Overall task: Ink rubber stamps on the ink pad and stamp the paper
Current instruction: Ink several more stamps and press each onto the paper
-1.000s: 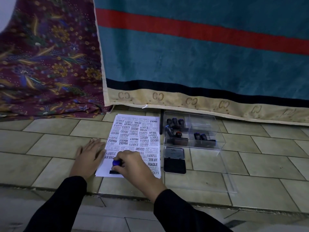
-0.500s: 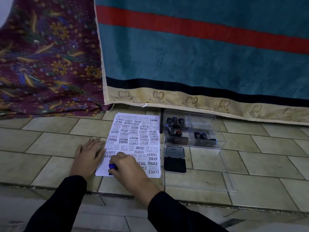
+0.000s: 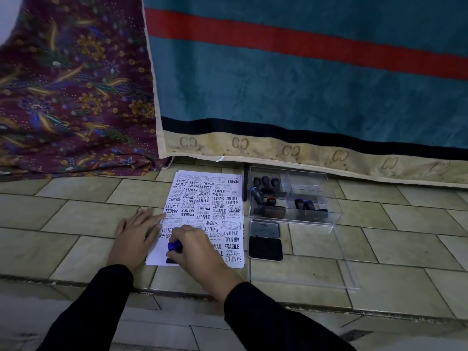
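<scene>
Stamping step in hand: right hand (image 3: 200, 252) presses the blue-handled stamp (image 3: 174, 247) onto the near-left corner of the paper (image 3: 205, 211).

Right fingers pinch the handle; stamp base touches the sheet. Left hand (image 3: 136, 236), fingers spread flat, pins the paper's left edge. Ink pad (image 3: 265, 247) lies open just right of the paper. Next, probably: lift straight up, re-ink, find one of the few bare spots.

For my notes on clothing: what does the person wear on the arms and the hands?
Both arms are in long, plain black sleeves that end at the wrists. The left hand and the right hand are bare: no gloves. I see no ring, watch or markings on them.
</scene>
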The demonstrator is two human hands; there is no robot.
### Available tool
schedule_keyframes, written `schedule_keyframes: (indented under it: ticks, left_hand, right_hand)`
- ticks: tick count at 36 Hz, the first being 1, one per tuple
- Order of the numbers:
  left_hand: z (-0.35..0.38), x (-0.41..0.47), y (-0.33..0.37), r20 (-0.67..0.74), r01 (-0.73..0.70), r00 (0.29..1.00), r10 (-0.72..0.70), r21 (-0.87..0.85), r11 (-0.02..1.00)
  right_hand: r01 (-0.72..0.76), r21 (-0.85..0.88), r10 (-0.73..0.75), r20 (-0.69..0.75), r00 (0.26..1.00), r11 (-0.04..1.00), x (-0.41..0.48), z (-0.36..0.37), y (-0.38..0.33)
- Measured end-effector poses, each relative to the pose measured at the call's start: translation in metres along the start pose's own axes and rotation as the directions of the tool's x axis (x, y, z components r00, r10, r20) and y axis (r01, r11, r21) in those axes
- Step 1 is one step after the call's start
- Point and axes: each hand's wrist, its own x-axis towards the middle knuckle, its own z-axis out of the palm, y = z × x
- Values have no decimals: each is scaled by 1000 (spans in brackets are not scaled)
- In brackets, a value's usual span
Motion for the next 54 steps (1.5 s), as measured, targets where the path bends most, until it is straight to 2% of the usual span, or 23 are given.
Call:
schedule_keyframes:
  ticks: [3, 6, 10, 13, 18, 22, 24, 26, 31, 34, 38, 41, 43, 45, 49, 54]
  left_hand:
    - [1, 1, -2, -3, 2, 1000, -2, 21, 1000]
    - [2, 1, -5, -6, -5, 1000, 5, 6, 1000]
    - [4, 2, -8, -3, -13, 1000, 13, 0, 1000]
    - [6, 3, -11, -9, -18, 1000, 18, 0, 1000]
    - [6, 4, -12, 4, -2, 1000, 2, -8, 1000]
    - [5, 4, -12, 18, 0, 1000, 0, 4, 1000]
    - [5, 4, -11, 19, 10, 1000, -10, -4, 1000]
    - [6, 5, -12, 15, 15, 1000, -15, 0, 1000]
    - [6, 4, -12, 1, 7, 1000, -7, -6, 1000]
    - [5, 3, -9, -37, -10, 999, 8, -64, 998]
    - [-2, -3, 1, -167, -58, 986, 24, -203, 978]
    - [-2, -11, 19, -229, -154, 967, 112, -174, 973]
    - [6, -18, 44, -182, -236, 962, 204, -177, 955]
    - [20, -25, 74, -73, -299, 954, 291, -167, 939]
    - [53, -32, 125, 101, -378, 916, 387, -98, 920]
    - [75, -29, 151, 128, -426, 893, 431, -67, 902]
  right_hand:
    - [-150, 257, 169, -52, 984, 955, 4, -15, 8]
    - [-191, 429, 297, -194, 935, 883, 8, -50, 21]
    - [-158, 498, 380, -384, 841, 853, 11, -117, 43]
    - [-147, 478, 410, -511, 755, 866, 9, -166, 70]
    - [-169, 477, 471, -635, 612, 862, 1, -224, 113]
    - [-167, 458, 462, -664, 588, 873, -10, -236, 131]
    - [-197, 426, 454, -665, 593, 883, -18, -234, 132]
    - [-229, 378, 432, -640, 635, 897, -28, -227, 127]
    - [-235, 181, 292, -423, 858, 955, -63, -177, 98]
    - [-192, 25, 189, -329, 925, 981, -82, -148, 89]
    - [-141, -19, 125, -357, 926, 990, -96, -127, 88]
    - [-159, 4, 149, -371, 917, 987, -100, -118, 86]
    - [-163, 7, 154, -376, 914, 987, -101, -115, 85]
    - [-162, -29, 139, -375, 917, 986, -101, -113, 84]
    - [-158, -107, 106, -383, 918, 982, -99, -109, 82]
    - [-163, -155, 92, -385, 918, 974, -99, -105, 82]
